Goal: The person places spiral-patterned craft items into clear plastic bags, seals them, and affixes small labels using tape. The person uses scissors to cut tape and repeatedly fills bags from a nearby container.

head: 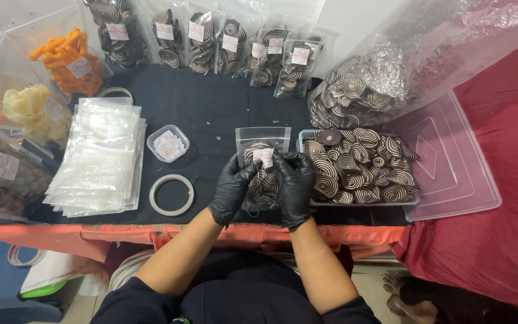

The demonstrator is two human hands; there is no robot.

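Beside a clear tray of brown swirl cookies [358, 165], a stack of empty clear bags [98, 157] and a tape ring [172, 195] on the black counter [211, 108], the left hand [233, 187] and right hand [295, 186] in black gloves each hold, grip closed, the small clear bag of swirl cookies [263, 168] between them.

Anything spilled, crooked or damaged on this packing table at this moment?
Nothing stands out. Both gloved hands, left hand and right hand, hold a clear pouch of spiral cookies upright. The tray of cookies, the stack of empty pouches and the tape roll lie tidy, with no cookies loose on the black cloth.
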